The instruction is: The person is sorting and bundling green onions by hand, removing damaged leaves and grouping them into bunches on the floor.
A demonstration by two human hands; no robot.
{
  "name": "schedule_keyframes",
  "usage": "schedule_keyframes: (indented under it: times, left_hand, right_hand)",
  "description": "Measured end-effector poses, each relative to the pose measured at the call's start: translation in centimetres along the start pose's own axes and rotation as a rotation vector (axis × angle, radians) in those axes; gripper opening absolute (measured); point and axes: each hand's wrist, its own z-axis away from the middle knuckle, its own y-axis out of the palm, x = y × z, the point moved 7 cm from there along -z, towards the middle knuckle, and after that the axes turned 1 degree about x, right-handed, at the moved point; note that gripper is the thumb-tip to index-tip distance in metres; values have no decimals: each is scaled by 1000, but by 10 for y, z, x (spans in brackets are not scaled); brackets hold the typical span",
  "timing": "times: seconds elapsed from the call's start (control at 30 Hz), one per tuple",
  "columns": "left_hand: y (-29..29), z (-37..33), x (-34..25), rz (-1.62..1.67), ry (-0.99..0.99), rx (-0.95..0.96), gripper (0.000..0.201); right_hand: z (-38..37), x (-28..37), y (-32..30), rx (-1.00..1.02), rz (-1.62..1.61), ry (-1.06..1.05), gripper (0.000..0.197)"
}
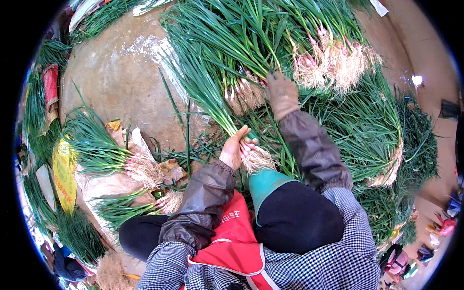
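My left hand [236,146] is closed around the white stems of a bunch of spring onions [222,118]. Their pinkish bulbs and pale roots hang out past my fingers, above my green boot, and the long leaves point away to the upper left. My right hand [282,94], in a tan glove, reaches forward to the edge of a large heap of spring onions [217,43]. Its fingertips are closed at the lower end of a single stalk there. Beside it on the heap lie clusters with pink bulbs and tangled roots [333,63].
Two smaller spring onion bunches [140,166] lie on brown sacking at the left, near a yellow bag [64,174]. More loose greens [357,125] cover the ground at the right. Wet concrete floor [121,72] shows at the upper left. A red bag [50,84] lies at the far left.
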Motion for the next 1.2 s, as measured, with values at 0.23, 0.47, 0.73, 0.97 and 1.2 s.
schedule_keyframes:
  times: [0.23, 0.47, 0.73, 0.97, 1.2]
  left_hand:
    - [-1, 2, -20, -50, 128, 50, 34]
    - [7, 2, -16, -178, 175, 190, 40]
    - [8, 20, -7, -424, 186, -1, 35]
    - [-27, 10, -26, -174, 154, -65, 24]
    - [-17, -15, -11, -226, 98, -31, 24]
  right_hand:
    - [61, 28, -13, 149, -355, -22, 20]
    - [92, 26, 31, 570, -527, -266, 35]
    - [73, 57, 102, 540, -842, 141, 30]
    - [134, 39, 52, 974, -190, -197, 37]
    - [90, 7, 152, 673, -555, 142, 48]
